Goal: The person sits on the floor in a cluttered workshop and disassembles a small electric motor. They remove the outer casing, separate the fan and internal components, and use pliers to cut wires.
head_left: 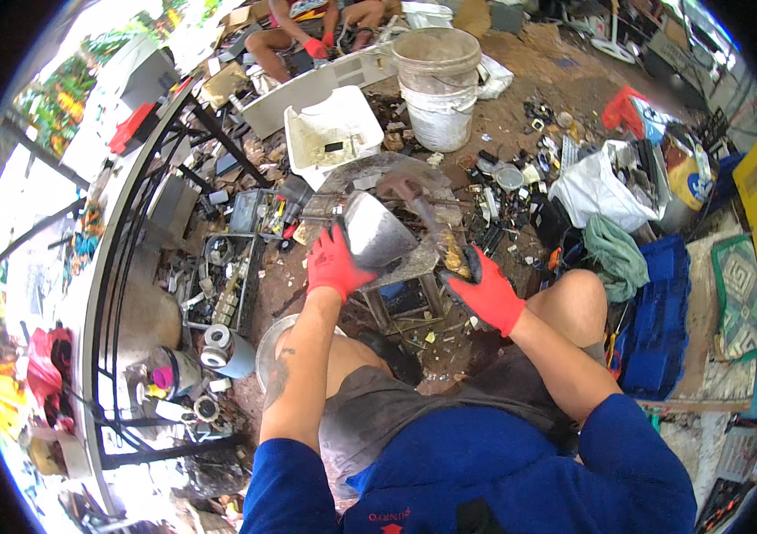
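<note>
My left hand, in a red glove with dark fingertips, is closed on the edge of a silver metal casing, tilted over a worn, round-topped stool. The casing's exact kind does not show. In my right hand, also red-gloved, is the yellow-brown grip of a hammer. Its rusty head is smeared by motion, above the stool top and just beyond the casing. My knees are spread on either side of the stool.
Beyond the stool are a white plastic bin and stacked buckets. Scrap parts litter the ground. A black metal frame stands left; a white sack and blue plastic case lie right. Another person's red-gloved hands work at the far side.
</note>
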A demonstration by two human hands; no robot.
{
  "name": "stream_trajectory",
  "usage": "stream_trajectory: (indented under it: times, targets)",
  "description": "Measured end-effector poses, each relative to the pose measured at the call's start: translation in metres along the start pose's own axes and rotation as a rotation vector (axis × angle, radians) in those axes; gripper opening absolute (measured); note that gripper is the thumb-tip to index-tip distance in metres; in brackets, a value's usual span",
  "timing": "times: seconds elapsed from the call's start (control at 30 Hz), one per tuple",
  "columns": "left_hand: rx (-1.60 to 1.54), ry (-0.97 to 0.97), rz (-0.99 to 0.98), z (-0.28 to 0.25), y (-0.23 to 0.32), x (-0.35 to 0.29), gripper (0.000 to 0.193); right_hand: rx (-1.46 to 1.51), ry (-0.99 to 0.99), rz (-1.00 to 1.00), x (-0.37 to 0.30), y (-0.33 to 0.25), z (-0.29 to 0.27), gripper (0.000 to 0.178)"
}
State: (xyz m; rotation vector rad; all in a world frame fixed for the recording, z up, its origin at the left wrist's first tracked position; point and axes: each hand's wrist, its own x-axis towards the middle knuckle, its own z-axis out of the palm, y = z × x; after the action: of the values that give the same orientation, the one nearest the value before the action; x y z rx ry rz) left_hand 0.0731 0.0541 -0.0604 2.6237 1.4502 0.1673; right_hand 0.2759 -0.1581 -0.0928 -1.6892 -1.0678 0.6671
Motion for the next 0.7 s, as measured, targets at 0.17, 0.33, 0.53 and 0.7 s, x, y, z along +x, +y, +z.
stream_trajectory:
  times: [0.17, 0.33, 0.53, 0.7]
  targets:
    - [0.004, -0.017, -0.027, -0.005, -0.009, -0.006, 0.118, 0.124, 0.044, -0.082, -0.007, -0.137, -0.04, 0.074]
    - [0.034, -0.025, -0.053, -0.003, -0.011, -0.005, 0.121, 0.167, 0.394, -0.435, 0.028, -0.208, -0.093, 0.062]
    - [0.005, -0.047, -0.059, -0.004, -0.017, -0.01, 0.12, 0.303, 0.46, -0.42, 0.018, -0.204, -0.064, 0.051]
    - [-0.103, -0.009, -0.02, -0.001, -0.011, 0.003, 0.122, -0.127, 0.221, -0.033, -0.017, -0.039, 0.007, 0.065]
